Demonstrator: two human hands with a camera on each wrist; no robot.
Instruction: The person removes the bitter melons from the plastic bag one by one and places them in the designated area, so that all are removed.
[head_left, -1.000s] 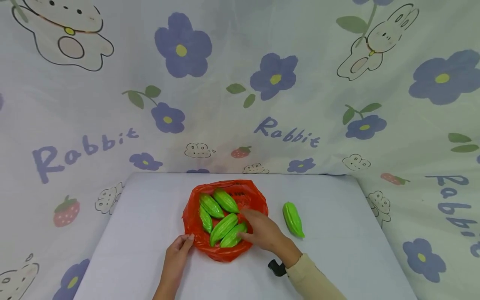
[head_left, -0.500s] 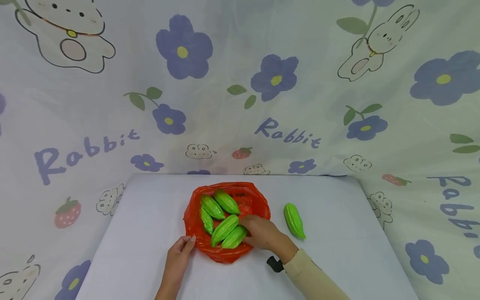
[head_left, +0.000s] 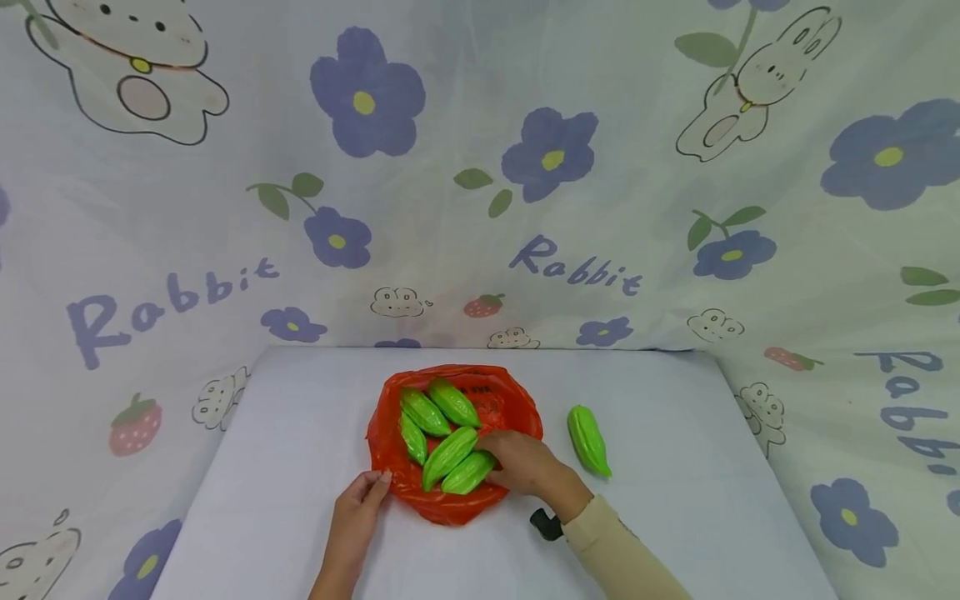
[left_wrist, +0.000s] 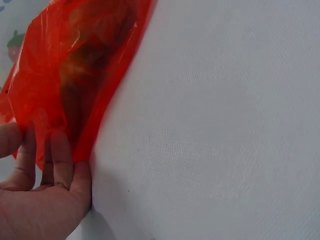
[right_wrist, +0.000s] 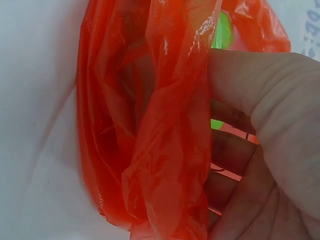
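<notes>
A red plastic bag (head_left: 382, 442) stands with its mouth spread wide on the white table, holding several green bitter melons (head_left: 423, 411). At its front left, my left hand (head_left: 355, 510) pinches the rim between thumb and fingers; the left wrist view shows the fingertips against the red film. My right hand (head_left: 528, 467) reaches over the right rim into the bag. Its thumb and fingers curl round the right end of the lower-right bitter melon (head_left: 468, 473); the fingertips are hidden. In the right wrist view the bag's film (right_wrist: 170, 150) covers the thumb tip and the fingertips.
One more bitter melon (head_left: 588, 442) lies on the white table (head_left: 675, 500), right of the bag. A small black object (head_left: 546, 525) shows beside the right wrist. Behind the table hangs a printed cloth (head_left: 450, 250) with flowers and rabbits.
My right hand has lowered slightly into the bag, and its fingers have closed round the end of the lower-right bitter melon. The left hand keeps its pinch on the rim.
</notes>
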